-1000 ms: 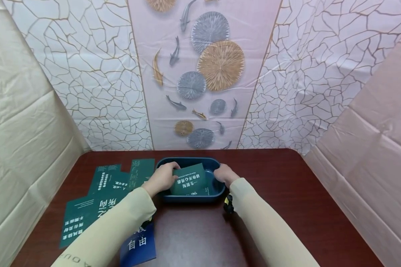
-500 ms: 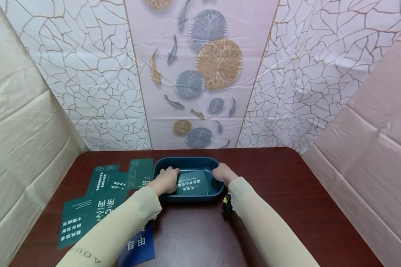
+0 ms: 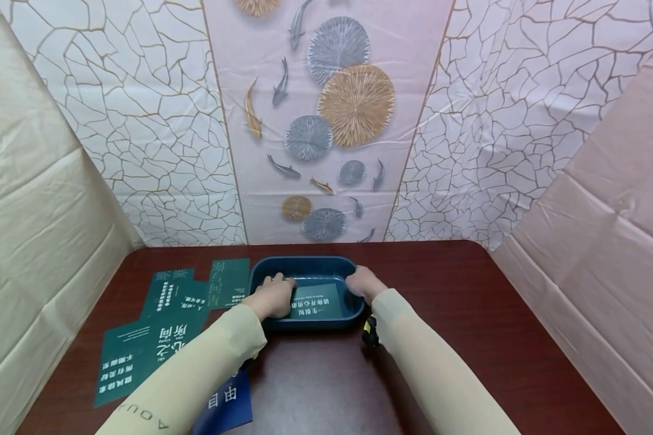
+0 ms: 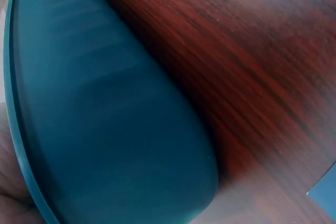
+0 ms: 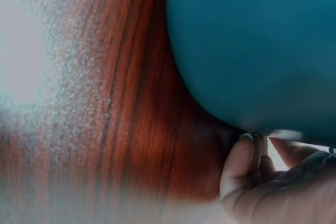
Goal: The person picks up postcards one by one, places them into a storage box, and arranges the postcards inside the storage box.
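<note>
A dark blue-green plastic basin (image 3: pixel 314 324) with rounded corners stands on the table. Inside it lies a green card (image 3: pixel 318 299) with white writing, flat near the front. Reaching over the left end, my left hand (image 3: pixel 274 298) rests inside the basin at the card's left edge, fingers loosely spread and their tips partly hidden. My right hand (image 3: pixel 366 284) holds the basin's right end by the rim. In the right wrist view, fingers (image 5: pixel 239 158) of that hand curl at the basin's outer wall (image 5: pixel 257 51). The left wrist view mostly shows the basin's outside (image 4: pixel 115 114).
Left of the basin, several green cards (image 3: pixel 125 356) overlap on the reddish-brown table (image 3: pixel 446 338). One green card (image 3: pixel 227 283) lies close to the basin's left end. A blue card (image 3: pixel 231 405) sits nearer the front, partly under the left sleeve. Patterned cloth (image 3: pixel 354 199) hangs behind the table.
The green card, earlier tilted in my left hand, has gone down flat into the basin and straightened. The left hand has loosened its fingers from it. My right hand keeps its hold.
</note>
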Demonstrator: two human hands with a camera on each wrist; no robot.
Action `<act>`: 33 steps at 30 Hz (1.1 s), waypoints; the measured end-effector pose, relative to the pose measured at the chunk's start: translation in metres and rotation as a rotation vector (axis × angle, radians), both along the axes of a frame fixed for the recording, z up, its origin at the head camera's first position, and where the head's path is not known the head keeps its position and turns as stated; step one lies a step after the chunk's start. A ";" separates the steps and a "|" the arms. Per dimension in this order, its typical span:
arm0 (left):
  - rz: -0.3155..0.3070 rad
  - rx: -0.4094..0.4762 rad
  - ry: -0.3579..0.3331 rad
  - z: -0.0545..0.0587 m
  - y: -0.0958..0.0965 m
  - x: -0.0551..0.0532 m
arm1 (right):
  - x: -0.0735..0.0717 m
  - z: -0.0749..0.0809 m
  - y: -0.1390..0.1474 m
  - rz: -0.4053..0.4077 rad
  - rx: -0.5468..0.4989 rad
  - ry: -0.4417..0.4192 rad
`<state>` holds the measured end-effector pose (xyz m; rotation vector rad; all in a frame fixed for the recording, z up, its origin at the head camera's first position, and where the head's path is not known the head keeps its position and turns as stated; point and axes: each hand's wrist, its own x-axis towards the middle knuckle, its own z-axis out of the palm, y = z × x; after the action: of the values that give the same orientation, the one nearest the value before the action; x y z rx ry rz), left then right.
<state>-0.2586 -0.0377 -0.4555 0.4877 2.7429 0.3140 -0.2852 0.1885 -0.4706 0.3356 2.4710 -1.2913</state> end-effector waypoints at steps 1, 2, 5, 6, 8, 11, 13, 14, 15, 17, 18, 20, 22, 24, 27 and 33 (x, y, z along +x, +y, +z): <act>-0.002 -0.004 -0.001 0.000 0.000 0.000 | 0.000 0.000 0.000 -0.001 0.000 0.000; -0.002 -0.006 -0.004 0.000 0.001 0.000 | 0.000 0.000 0.000 -0.002 0.000 0.000; 0.000 -0.005 -0.006 -0.001 0.002 0.001 | -0.001 0.000 0.000 -0.003 0.005 0.002; 0.001 -0.005 -0.008 0.000 0.002 0.001 | -0.001 -0.001 0.000 -0.006 0.008 0.003; 0.004 -0.003 -0.011 0.000 0.002 0.001 | -0.001 -0.001 0.001 -0.006 0.014 0.004; 0.023 0.008 -0.022 0.002 0.003 0.001 | -0.002 -0.001 0.000 -0.008 0.019 0.005; 0.039 0.014 -0.030 0.003 0.002 0.001 | -0.002 -0.001 0.000 -0.009 0.020 0.004; 0.046 0.019 -0.033 0.004 0.002 0.001 | -0.002 -0.001 0.000 -0.010 0.020 0.003; 0.052 0.024 -0.036 0.004 0.001 0.000 | -0.002 -0.001 0.000 -0.009 0.019 0.002; 0.056 0.038 -0.042 0.004 0.000 -0.001 | -0.002 -0.001 0.000 -0.010 0.016 -0.001; 0.054 0.043 -0.045 0.003 -0.001 -0.002 | -0.002 -0.001 0.000 -0.011 0.015 -0.002; 0.053 0.060 -0.050 0.002 -0.002 -0.004 | -0.002 0.000 0.000 -0.011 0.012 -0.003; 0.051 0.080 -0.057 0.002 -0.002 -0.005 | -0.002 0.000 -0.001 -0.013 0.011 -0.003; 0.046 0.096 -0.062 0.002 -0.003 -0.007 | -0.002 0.000 -0.001 -0.013 0.013 -0.001; 0.037 0.106 -0.072 0.002 -0.004 -0.008 | -0.002 -0.001 -0.001 -0.009 0.019 0.002; 0.041 0.111 -0.097 0.003 -0.005 -0.008 | 0.000 0.000 -0.001 0.016 0.019 0.006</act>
<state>-0.2667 -0.0428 -0.4530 0.4335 2.6539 0.4891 -0.2852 0.1879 -0.4704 0.3164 2.4868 -1.2654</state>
